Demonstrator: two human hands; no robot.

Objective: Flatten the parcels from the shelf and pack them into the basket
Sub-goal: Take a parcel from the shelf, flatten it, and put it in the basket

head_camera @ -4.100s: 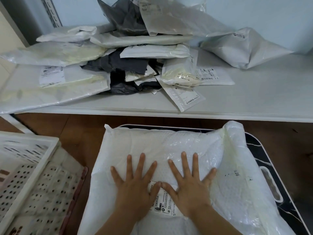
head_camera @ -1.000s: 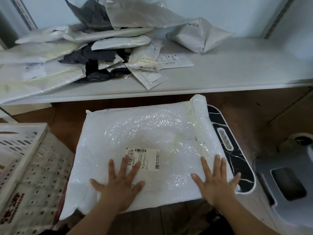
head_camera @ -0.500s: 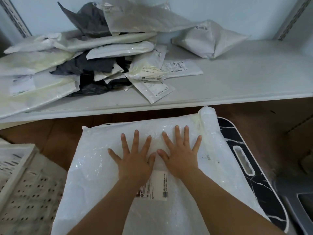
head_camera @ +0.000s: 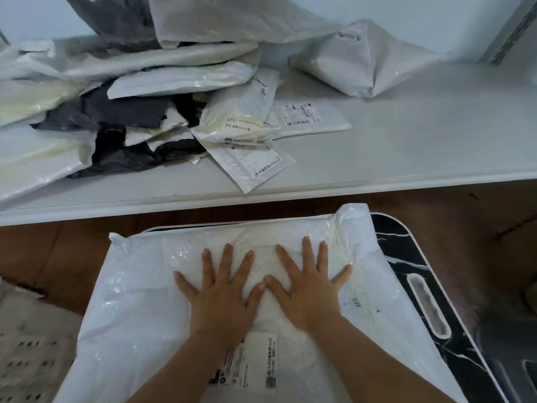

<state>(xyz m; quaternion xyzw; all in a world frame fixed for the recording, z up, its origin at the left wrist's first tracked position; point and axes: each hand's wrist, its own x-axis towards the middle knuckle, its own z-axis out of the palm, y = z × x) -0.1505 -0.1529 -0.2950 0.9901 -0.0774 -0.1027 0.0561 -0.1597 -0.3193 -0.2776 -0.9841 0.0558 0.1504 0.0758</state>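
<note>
hands [head_camera: 261, 289] flat on parcel [head_camera: 139, 309] | parcel overhangs board [head_camera: 421, 257] left edge

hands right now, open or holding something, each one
Left hand: open, fingers spread, pressing flat on the white parcel.
Right hand: open, fingers spread, pressing flat on the same parcel.
</note>
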